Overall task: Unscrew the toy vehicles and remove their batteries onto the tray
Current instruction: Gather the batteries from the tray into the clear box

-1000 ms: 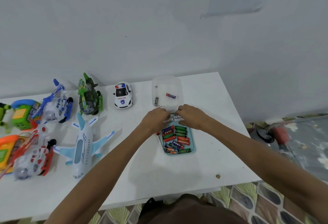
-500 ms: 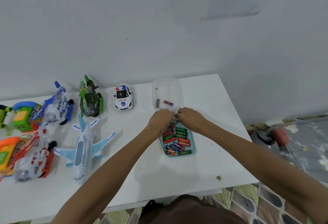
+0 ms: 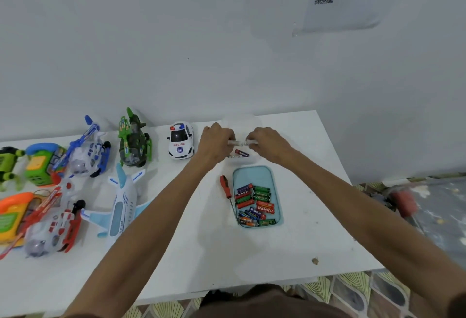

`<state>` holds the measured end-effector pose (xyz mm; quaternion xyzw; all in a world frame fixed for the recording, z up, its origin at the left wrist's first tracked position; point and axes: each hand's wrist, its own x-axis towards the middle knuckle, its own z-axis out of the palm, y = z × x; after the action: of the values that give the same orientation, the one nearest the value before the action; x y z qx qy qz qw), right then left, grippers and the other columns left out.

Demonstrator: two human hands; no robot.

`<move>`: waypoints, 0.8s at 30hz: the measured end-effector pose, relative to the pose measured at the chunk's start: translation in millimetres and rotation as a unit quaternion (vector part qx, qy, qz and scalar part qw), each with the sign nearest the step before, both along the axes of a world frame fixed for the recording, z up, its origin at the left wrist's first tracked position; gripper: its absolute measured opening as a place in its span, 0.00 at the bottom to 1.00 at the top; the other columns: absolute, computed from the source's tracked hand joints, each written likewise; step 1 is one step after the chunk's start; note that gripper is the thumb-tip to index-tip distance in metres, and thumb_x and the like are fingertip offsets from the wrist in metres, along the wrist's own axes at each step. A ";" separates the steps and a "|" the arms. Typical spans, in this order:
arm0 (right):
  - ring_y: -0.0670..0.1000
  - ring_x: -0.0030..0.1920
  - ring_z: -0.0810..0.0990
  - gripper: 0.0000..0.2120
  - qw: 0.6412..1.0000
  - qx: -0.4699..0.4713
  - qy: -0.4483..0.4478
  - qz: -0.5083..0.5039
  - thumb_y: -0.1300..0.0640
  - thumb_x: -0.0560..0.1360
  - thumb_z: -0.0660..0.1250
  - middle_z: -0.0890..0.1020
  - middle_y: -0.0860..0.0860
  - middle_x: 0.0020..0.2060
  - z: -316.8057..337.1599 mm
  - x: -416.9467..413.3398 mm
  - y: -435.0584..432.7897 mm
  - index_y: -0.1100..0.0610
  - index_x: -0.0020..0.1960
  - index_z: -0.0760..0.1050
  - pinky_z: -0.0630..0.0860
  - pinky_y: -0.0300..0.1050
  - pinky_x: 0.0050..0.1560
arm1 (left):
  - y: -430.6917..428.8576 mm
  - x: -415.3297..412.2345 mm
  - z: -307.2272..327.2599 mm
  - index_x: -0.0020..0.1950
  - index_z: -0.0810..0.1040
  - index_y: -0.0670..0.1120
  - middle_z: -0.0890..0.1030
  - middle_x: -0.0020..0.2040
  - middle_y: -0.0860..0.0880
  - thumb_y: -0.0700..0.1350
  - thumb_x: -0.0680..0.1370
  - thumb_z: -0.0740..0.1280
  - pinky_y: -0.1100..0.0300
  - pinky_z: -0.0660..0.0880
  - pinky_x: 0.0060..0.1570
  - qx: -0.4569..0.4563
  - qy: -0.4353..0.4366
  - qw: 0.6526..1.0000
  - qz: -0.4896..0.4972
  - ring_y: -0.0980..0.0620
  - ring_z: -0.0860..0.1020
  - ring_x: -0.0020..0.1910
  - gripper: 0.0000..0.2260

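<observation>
Just above the middle of the frame, the left hand (image 3: 217,140) and the right hand (image 3: 267,141) meet over a clear plastic container (image 3: 253,160) at the far side of the white worktop (image 3: 227,254). The fingers (image 3: 230,138) of both hands are curled and pinch the two ends of a small whitish piece (image 3: 241,143); what it is cannot be told. A single red-and-dark battery (image 3: 242,153) lies in the container under the hands. Just below the container sits a teal rectangular plastic tray (image 3: 252,175) holding a heap of red, green and blue batteries (image 3: 255,203). A red-handled screwdriver (image 3: 225,187) lies on the worktop along the tray's left edge. Left of the hands stands a white toy police car (image 3: 181,140), then a green camouflage toy helicopter (image 3: 135,139) and a blue-and-white toy helicopter (image 3: 88,152). Lower left lie a white and light-blue toy airplane (image 3: 121,206) and a red-and-white toy helicopter (image 3: 51,225).
</observation>
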<state>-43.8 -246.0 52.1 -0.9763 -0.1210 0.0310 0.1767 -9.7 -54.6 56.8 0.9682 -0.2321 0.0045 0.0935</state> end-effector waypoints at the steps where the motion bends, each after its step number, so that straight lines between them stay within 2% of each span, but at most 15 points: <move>1: 0.58 0.50 0.80 0.10 0.999 -0.027 0.013 0.014 0.59 0.79 0.67 0.81 0.57 0.51 -3.7 3.1 5.5 0.59 0.59 0.81 0.75 0.50 0.48 | 0.2 3.2 -4.1 0.57 0.84 0.50 0.84 0.50 0.47 0.47 0.80 0.69 0.51 0.66 0.59 0.032 0.006 0.999 0.000 0.46 0.75 0.59 0.08; 4: 0.60 0.52 0.80 0.10 0.994 -0.088 0.062 0.013 0.59 0.79 0.65 0.81 0.59 0.53 -14.1 11.0 14.0 0.58 0.59 0.80 0.76 0.51 0.49 | -0.9 9.1 -16.3 0.60 0.83 0.52 0.82 0.55 0.46 0.53 0.80 0.68 0.49 0.62 0.65 0.086 0.049 0.995 0.010 0.46 0.72 0.65 0.11; 7: 0.59 0.59 0.77 0.20 0.991 -0.064 0.117 -0.001 0.52 0.80 0.68 0.77 0.59 0.60 -13.8 17.4 13.9 0.56 0.70 0.74 0.74 0.49 0.57 | -3.9 14.2 -20.7 0.60 0.84 0.54 0.83 0.58 0.47 0.55 0.81 0.67 0.46 0.59 0.71 0.118 0.077 0.990 0.001 0.48 0.71 0.67 0.12; 9: 0.56 0.60 0.77 0.21 0.992 -0.028 0.126 0.003 0.51 0.80 0.68 0.81 0.57 0.60 -8.9 18.5 10.5 0.57 0.70 0.74 0.75 0.50 0.60 | -3.8 15.0 -19.3 0.60 0.85 0.55 0.83 0.58 0.47 0.57 0.81 0.65 0.45 0.59 0.70 0.115 0.081 0.990 -0.003 0.48 0.71 0.68 0.14; 13: 0.54 0.51 0.82 0.12 0.999 0.037 0.001 -0.002 0.57 0.81 0.64 0.85 0.54 0.53 -4.9 7.8 0.6 0.58 0.61 0.81 0.77 0.48 0.54 | 6.1 7.3 -15.2 0.58 0.86 0.53 0.83 0.54 0.47 0.56 0.82 0.63 0.47 0.63 0.66 0.049 0.046 0.998 -0.002 0.47 0.73 0.64 0.14; 16: 0.49 0.44 0.78 0.08 0.994 0.080 -0.080 0.013 0.57 0.79 0.65 0.84 0.49 0.46 -8.8 -8.4 -2.5 0.55 0.54 0.83 0.74 0.44 0.48 | 13.2 -4.1 -15.2 0.58 0.86 0.50 0.86 0.53 0.50 0.50 0.82 0.64 0.50 0.69 0.59 -0.044 0.050 0.997 -0.039 0.47 0.74 0.60 0.12; 18: 0.45 0.41 0.73 0.07 0.990 0.092 -0.098 0.029 0.58 0.78 0.66 0.82 0.47 0.44 -11.1 -21.7 -4.7 0.54 0.51 0.82 0.72 0.41 0.45 | 14.7 -12.6 -15.9 0.57 0.86 0.47 0.86 0.51 0.50 0.47 0.82 0.67 0.51 0.75 0.54 -0.098 0.081 0.989 -0.075 0.48 0.78 0.53 0.10; 21: 0.42 0.38 0.72 0.06 0.992 0.099 -0.042 0.066 0.57 0.77 0.68 0.81 0.46 0.43 -11.4 -40.2 -10.1 0.53 0.52 0.81 0.68 0.35 0.41 | 17.0 -24.7 -17.5 0.53 0.86 0.46 0.84 0.47 0.50 0.45 0.80 0.70 0.50 0.78 0.52 -0.126 0.119 0.975 -0.137 0.52 0.78 0.42 0.07; 24: 0.39 0.39 0.72 0.09 0.993 0.038 0.073 0.089 0.49 0.77 0.70 0.79 0.45 0.47 -14.6 -53.6 -17.3 0.51 0.55 0.79 0.67 0.38 0.43 | 17.0 -41.0 -21.0 0.54 0.85 0.46 0.80 0.49 0.49 0.46 0.79 0.71 0.54 0.75 0.47 -0.099 0.120 0.973 -0.172 0.53 0.75 0.44 0.07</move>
<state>-97.4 -263.3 37.5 -0.9493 -0.1954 0.1132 0.2185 -50.7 -37.6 35.8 0.8930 -0.3808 -0.1050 0.2155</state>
